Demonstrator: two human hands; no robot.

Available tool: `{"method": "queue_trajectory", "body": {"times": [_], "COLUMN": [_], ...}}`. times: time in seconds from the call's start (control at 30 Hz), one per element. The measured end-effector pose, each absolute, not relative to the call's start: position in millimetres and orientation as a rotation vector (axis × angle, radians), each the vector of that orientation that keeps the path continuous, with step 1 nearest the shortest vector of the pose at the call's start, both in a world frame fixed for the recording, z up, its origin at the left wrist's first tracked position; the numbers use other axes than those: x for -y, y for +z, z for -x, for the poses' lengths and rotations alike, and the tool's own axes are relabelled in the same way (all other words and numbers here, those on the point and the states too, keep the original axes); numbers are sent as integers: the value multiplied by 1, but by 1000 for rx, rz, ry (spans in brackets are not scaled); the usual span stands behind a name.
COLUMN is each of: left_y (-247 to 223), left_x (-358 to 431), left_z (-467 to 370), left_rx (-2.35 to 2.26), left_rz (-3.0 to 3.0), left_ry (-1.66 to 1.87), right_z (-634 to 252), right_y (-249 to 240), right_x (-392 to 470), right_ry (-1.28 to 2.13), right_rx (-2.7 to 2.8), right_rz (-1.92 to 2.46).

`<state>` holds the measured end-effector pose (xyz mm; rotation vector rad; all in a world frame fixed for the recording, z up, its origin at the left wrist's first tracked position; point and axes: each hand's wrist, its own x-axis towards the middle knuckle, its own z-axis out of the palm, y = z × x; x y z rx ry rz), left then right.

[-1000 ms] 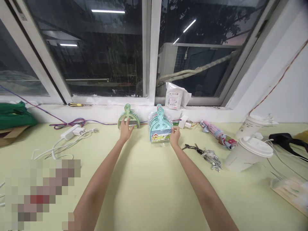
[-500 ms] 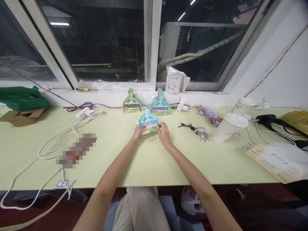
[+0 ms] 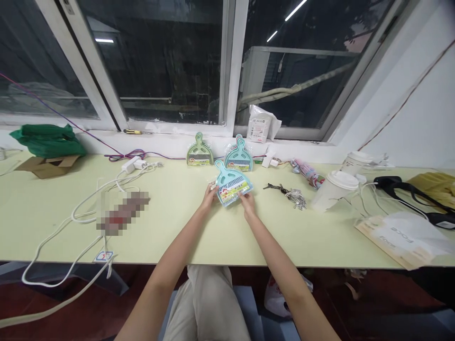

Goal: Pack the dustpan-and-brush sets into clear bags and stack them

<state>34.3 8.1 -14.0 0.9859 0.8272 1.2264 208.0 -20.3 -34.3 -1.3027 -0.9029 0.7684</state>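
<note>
Between my hands is a light-blue mini dustpan and brush set (image 3: 232,182) in clear plastic wrap, tilted with its handle toward the upper left. My left hand (image 3: 209,196) grips its left edge. My right hand (image 3: 248,203) pinches its lower right edge, thumb over the front. Behind it, a green dustpan set (image 3: 199,150) leans against the wall under the window. To the right of that, several more wrapped dustpan sets (image 3: 239,154) lean in a stack, a light-blue one in front.
Keys with a charm (image 3: 293,196), white lidded cups (image 3: 336,189) and a paper bag (image 3: 401,237) are on the right of the table (image 3: 227,241). White cables (image 3: 76,203), a charger (image 3: 131,164) and a green bag (image 3: 50,140) occupy the left. A wrapped packet (image 3: 261,125) sits on the sill.
The held dustpan set has come closer and turned, its front now more fully visible. My right hand has moved from its right side down to the lower right edge.
</note>
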Motion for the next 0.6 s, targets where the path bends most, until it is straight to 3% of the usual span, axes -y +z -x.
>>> {"method": "queue_trajectory", "body": {"times": [0.1,0.4,0.6], "left_y": [-16,-20,27], "left_x": [-14,-23,-67], "left_z": [-28,-14,66], "left_rx": [-918,-960,-1413], "left_rz": [-994,-866,-827], "left_ry": [1271,1463,1727], "right_z": [-220,-216,-225], "right_y": [-29,0,1], "right_x": [18,36,41], "right_ry": [711,1256,1267], "right_rx": [932,749,804], "right_rz": [1496,1208,1264]}}
